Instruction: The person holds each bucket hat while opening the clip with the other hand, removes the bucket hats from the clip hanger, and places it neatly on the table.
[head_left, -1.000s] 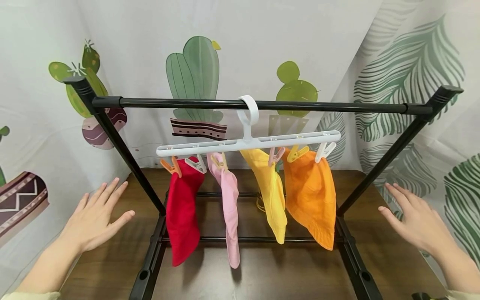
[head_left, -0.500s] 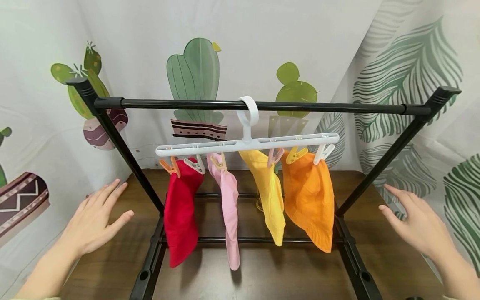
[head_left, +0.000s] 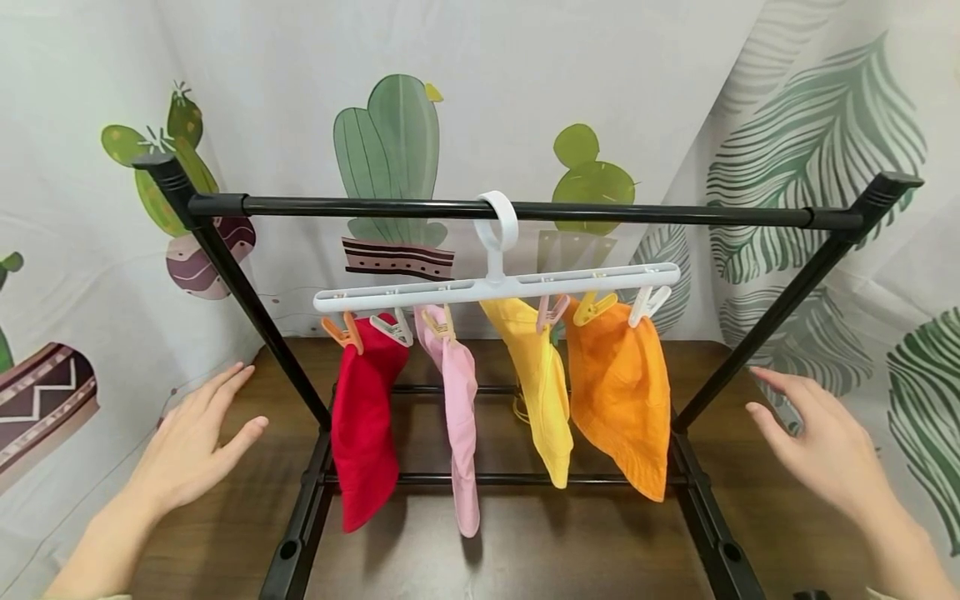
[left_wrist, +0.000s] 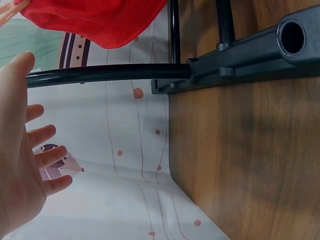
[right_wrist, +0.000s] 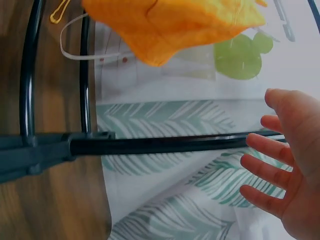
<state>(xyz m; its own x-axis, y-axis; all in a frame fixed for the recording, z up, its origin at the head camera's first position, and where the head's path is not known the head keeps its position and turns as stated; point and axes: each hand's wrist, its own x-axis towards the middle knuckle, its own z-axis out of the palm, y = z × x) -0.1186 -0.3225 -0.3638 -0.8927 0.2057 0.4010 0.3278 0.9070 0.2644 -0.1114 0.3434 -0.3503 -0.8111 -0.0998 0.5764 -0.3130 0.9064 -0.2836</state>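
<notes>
Left hand (head_left: 189, 450) — black rack (head_left: 405, 208) between — right hand (head_left: 825, 446)

rail (head_left: 375, 207): glossy metal | hanger (head_left: 495, 288): smooth plastic | garments (head_left: 624, 400): matt cloth

Red cloth (left_wrist: 102, 22), orange cloth (right_wrist: 165, 27), both cropped at top (wrist views)
</notes>
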